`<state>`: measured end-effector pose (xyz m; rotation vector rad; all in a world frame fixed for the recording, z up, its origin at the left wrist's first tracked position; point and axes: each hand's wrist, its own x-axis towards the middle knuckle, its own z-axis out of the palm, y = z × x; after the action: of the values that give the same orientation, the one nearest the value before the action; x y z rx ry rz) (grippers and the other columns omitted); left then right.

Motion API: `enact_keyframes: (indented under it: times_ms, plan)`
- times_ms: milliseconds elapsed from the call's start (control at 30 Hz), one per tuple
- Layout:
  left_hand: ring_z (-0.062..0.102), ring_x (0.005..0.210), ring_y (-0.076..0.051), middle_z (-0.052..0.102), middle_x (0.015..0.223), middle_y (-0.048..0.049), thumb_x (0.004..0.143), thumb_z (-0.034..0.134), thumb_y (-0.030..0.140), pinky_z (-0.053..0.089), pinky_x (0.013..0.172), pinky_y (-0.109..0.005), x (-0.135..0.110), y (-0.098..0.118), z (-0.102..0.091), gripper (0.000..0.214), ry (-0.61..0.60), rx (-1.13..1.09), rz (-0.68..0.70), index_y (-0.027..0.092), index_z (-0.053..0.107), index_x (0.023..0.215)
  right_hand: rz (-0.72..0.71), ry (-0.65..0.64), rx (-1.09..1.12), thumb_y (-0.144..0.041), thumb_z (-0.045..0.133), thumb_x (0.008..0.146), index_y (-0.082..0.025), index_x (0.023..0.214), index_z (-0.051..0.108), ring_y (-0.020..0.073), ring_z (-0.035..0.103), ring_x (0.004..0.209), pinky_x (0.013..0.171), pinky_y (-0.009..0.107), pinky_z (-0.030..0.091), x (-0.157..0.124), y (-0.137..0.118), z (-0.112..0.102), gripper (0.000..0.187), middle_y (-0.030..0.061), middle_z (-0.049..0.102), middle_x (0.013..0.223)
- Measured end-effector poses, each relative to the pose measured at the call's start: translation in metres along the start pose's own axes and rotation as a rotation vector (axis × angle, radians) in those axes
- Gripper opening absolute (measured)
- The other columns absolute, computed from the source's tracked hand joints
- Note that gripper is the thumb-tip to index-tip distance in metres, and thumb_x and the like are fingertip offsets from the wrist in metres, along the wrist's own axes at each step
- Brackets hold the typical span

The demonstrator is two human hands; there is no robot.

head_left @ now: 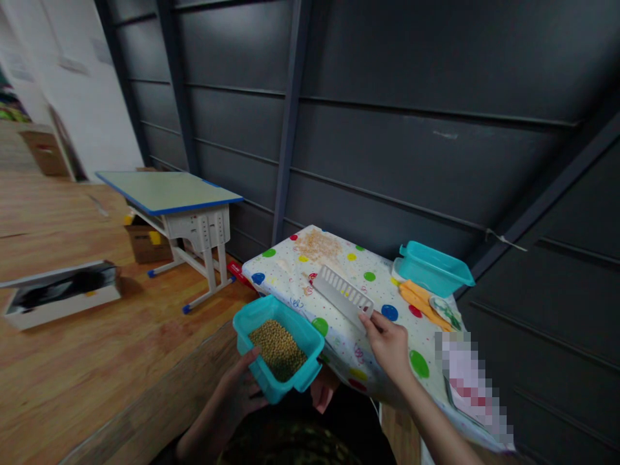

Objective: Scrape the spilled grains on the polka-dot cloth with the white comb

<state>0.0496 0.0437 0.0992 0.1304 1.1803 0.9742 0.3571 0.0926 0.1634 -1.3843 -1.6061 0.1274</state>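
Note:
My left hand [245, 381] grips the near left side of a teal plastic bin [237, 323], its thumb over the rim. Inside lies a heap of small round yellowish-green beans [278, 345]. The bin is held at the table's front left edge, slightly tilted. In my right hand [387, 339] is the near end of a long white slotted plastic tray [341, 294], pinched between thumb and fingers. That tray slants over the spotted tablecloth [339, 355]. Beyond it, pale beige grains [317, 247] are spread at the table's far left corner.
A second teal bin [433, 268] stands at the back right, beside an orange cloth [421, 300] and a round patterned item [444, 311]. A blurred-out flat object [472, 387] lies at the right edge. Dark panels [363, 161] rise behind; a blue-edged desk [169, 190] stands left.

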Motion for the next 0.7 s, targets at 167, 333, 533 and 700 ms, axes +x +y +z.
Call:
enact_keyframes:
  times_ms: [167, 333, 533, 700]
  plan:
    - [0.079, 0.116, -0.034, 0.075, 0.135, -0.0194, 0.099, 0.064, 0.049, 0.06, 0.104, -0.052, -0.002, 0.003, -0.001, 0.065, -0.021, 0.021, -0.018, 0.018, 0.049, 0.154, -0.016, -0.046, 0.003, -0.063, 0.057, 0.098, -0.019, 0.087, 0.087, 0.0263, 0.073, 0.061, 0.057, 0.031, 0.054, 0.009, 0.003, 0.012, 0.054, 0.0101, 0.084, 0.086]
    - [0.077, 0.119, -0.035, 0.078, 0.128, -0.018, 0.095, 0.067, 0.054, 0.059, 0.105, -0.053, -0.002, 0.003, -0.001, 0.069, -0.028, 0.022, 0.008, 0.019, 0.051, 0.152, -0.031, -0.094, 0.035, -0.06, 0.058, 0.1, -0.018, 0.087, 0.086, 0.0218, 0.069, 0.054, 0.054, 0.027, 0.051, -0.005, -0.011, 0.008, 0.053, 0.0061, 0.081, 0.073]
    - [0.078, 0.115, -0.035, 0.078, 0.127, -0.02, 0.096, 0.067, 0.05, 0.06, 0.104, -0.053, -0.003, 0.002, 0.0, 0.065, -0.021, 0.003, 0.005, 0.016, 0.052, 0.149, -0.088, -0.034, 0.006, -0.059, 0.06, 0.1, -0.02, 0.084, 0.086, 0.0228, 0.071, 0.052, 0.055, 0.028, 0.056, -0.027, -0.02, 0.002, 0.049, 0.0078, 0.082, 0.073]
    - [0.078, 0.113, -0.036, 0.074, 0.136, -0.0206, 0.096, 0.067, 0.053, 0.059, 0.105, -0.056, 0.002, 0.001, -0.003, 0.059, -0.018, 0.023, 0.003, 0.016, 0.06, 0.14, -0.098, -0.02, 0.046, -0.052, 0.064, 0.1, -0.022, 0.091, 0.088, 0.0263, 0.078, 0.061, 0.06, 0.029, 0.062, -0.051, -0.027, 0.002, 0.04, 0.0096, 0.084, 0.085]
